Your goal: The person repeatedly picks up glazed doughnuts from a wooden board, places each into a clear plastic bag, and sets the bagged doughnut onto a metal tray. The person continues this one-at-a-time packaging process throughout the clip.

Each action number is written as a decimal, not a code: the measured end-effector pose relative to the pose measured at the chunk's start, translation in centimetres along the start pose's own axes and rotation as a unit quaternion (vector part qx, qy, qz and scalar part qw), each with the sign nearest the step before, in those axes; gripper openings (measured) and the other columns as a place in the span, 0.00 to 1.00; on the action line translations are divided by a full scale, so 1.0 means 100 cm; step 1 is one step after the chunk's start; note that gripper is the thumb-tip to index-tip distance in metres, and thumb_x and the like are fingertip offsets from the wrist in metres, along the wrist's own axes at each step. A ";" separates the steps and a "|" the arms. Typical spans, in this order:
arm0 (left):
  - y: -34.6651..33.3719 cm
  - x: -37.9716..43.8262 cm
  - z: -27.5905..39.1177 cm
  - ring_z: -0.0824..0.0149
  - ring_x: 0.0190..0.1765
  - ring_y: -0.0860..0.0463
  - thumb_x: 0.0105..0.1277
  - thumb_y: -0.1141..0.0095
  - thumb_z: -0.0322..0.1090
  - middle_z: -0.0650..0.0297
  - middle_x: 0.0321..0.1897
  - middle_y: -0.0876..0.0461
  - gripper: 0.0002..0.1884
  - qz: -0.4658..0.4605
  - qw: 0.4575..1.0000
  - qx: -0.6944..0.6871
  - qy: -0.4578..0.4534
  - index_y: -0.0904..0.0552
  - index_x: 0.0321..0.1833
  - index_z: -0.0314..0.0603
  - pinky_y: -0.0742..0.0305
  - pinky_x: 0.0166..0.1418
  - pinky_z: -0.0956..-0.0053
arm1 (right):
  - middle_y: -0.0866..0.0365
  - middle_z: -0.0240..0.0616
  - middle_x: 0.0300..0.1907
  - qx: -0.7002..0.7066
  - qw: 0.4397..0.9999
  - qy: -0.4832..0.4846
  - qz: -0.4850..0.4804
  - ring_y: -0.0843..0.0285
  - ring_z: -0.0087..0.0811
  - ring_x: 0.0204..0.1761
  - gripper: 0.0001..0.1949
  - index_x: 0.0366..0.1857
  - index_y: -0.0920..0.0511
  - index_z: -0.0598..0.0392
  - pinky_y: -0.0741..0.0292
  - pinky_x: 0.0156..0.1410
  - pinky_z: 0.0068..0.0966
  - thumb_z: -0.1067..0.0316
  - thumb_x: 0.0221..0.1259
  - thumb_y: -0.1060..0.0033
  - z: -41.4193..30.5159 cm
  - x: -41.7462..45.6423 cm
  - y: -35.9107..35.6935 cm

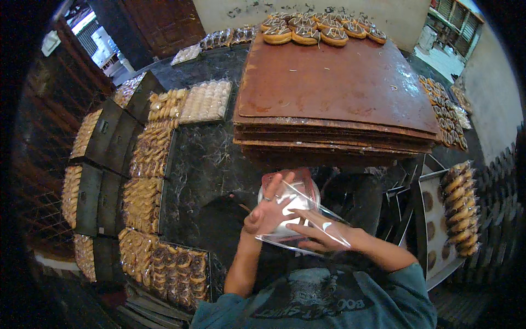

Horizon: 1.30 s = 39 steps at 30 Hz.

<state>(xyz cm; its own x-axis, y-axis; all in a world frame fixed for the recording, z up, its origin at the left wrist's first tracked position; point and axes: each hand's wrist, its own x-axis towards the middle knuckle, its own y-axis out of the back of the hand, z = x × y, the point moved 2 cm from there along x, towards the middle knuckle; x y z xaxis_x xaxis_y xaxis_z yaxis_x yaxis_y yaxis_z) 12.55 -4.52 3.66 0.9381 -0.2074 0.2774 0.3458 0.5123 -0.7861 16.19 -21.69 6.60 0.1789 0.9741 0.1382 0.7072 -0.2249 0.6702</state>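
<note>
My left hand, with a ring on one finger, has its fingers spread over a red plastic basket that holds white or clear sheets. My right hand reaches in from the right with its fingers apart. A clear plastic bag lies over or around my right hand and stretches toward my left; whether either hand grips it is not clear. Beyond the hands stands a stack of brown wooden boards, with chocolate-topped donuts with white icing lines at its far end.
Trays of wrapped pastries line the left, beside dark metal boxes. At the right, a metal tray sits near a row of wrapped donuts. More iced donuts lie past the boards. A dark marbled tabletop shows between them.
</note>
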 end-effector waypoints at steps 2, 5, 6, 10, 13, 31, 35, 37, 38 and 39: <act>-0.018 0.004 -0.008 0.48 0.73 0.58 0.45 0.37 0.64 0.57 0.73 0.69 0.56 -0.061 0.997 -0.033 -0.041 0.56 0.73 0.60 0.47 0.69 0.49 | 0.45 0.56 0.64 -0.021 0.992 -0.005 0.125 0.39 0.54 0.61 0.31 0.59 0.32 0.50 0.36 0.63 0.42 0.57 0.48 0.32 -0.004 0.001 -0.008; -0.017 -0.015 -0.018 0.48 0.73 0.59 0.33 0.32 0.67 0.56 0.73 0.70 0.63 -0.064 0.991 0.013 -0.119 0.55 0.73 0.63 0.51 0.71 0.50 | 0.49 0.55 0.67 -0.005 0.971 0.020 0.239 0.46 0.55 0.66 0.35 0.59 0.31 0.50 0.39 0.65 0.41 0.55 0.42 0.27 -0.019 0.018 0.004; -0.023 -0.017 -0.017 0.47 0.73 0.59 0.33 0.30 0.65 0.54 0.73 0.69 0.63 -0.042 0.987 0.067 -0.137 0.53 0.73 0.61 0.53 0.71 0.49 | 0.52 0.54 0.69 0.002 0.970 0.031 0.240 0.49 0.55 0.68 0.36 0.59 0.31 0.50 0.40 0.66 0.42 0.55 0.41 0.26 -0.021 0.023 0.009; -0.026 -0.009 -0.013 0.50 0.66 0.39 0.53 0.40 0.49 0.51 0.68 0.47 0.35 0.154 0.961 0.116 -0.197 0.35 0.62 0.39 0.39 0.66 0.49 | 0.54 0.52 0.70 0.078 0.984 -0.016 0.160 0.54 0.52 0.71 0.32 0.63 0.36 0.50 0.41 0.68 0.44 0.58 0.51 0.35 -0.013 0.031 -0.003; -0.013 -0.002 0.000 0.48 0.61 0.32 0.60 0.53 0.42 0.49 0.60 0.34 0.22 0.215 0.937 0.141 -0.236 0.28 0.52 0.33 0.35 0.63 0.50 | 0.43 0.51 0.66 -0.022 0.999 0.000 0.028 0.41 0.51 0.64 0.27 0.62 0.37 0.51 0.35 0.64 0.41 0.61 0.58 0.43 -0.013 0.022 0.013; 0.093 -0.073 0.016 0.44 0.69 0.45 0.70 0.65 0.50 0.50 0.66 0.39 0.27 0.205 0.953 -0.106 -0.196 0.35 0.63 0.36 0.53 0.68 0.37 | 0.38 0.60 0.61 -0.167 0.876 -0.250 0.377 0.41 0.47 0.66 0.64 0.70 0.65 0.56 0.39 0.66 0.32 0.53 0.31 0.20 0.299 0.116 0.419; 0.103 -0.092 0.013 0.43 0.69 0.46 0.70 0.64 0.50 0.51 0.65 0.38 0.27 0.322 0.920 -0.108 -0.196 0.33 0.62 0.37 0.55 0.67 0.34 | 0.35 0.56 0.61 -0.205 0.860 -0.249 0.395 0.35 0.49 0.63 0.64 0.70 0.61 0.48 0.43 0.67 0.43 0.45 0.25 0.23 0.278 0.128 0.406; 0.099 -0.077 0.019 0.43 0.68 0.45 0.69 0.63 0.53 0.52 0.64 0.36 0.28 0.383 0.899 -0.108 -0.186 0.32 0.61 0.37 0.55 0.67 0.34 | 0.32 0.54 0.58 -0.273 0.838 -0.235 0.411 0.35 0.53 0.59 0.63 0.70 0.59 0.47 0.44 0.65 0.48 0.46 0.24 0.24 0.254 0.113 0.403; 0.089 -0.060 0.022 0.46 0.60 0.32 0.63 0.55 0.55 0.53 0.57 0.30 0.25 0.429 0.881 -0.060 -0.192 0.26 0.52 0.41 0.35 0.59 0.38 | 0.31 0.53 0.57 -0.306 0.827 -0.246 0.402 0.35 0.54 0.58 0.63 0.70 0.59 0.46 0.44 0.65 0.49 0.46 0.24 0.24 0.236 0.104 0.398; 0.084 -0.049 0.024 0.47 0.61 0.33 0.63 0.56 0.55 0.53 0.57 0.30 0.25 0.437 0.875 -0.080 -0.190 0.25 0.51 0.42 0.37 0.60 0.38 | 0.30 0.52 0.55 -0.338 0.815 -0.256 0.395 0.35 0.54 0.57 0.63 0.70 0.58 0.46 0.44 0.65 0.50 0.46 0.24 0.24 0.214 0.094 0.391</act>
<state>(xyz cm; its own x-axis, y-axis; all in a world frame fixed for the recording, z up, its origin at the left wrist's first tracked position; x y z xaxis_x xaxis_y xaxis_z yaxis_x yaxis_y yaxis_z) 10.89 2.77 -2.97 0.7923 0.5139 -0.3289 -0.4868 0.2075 -0.8485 60.12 -21.82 18.52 0.7804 0.3562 0.5139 -0.2731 -0.5452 0.7926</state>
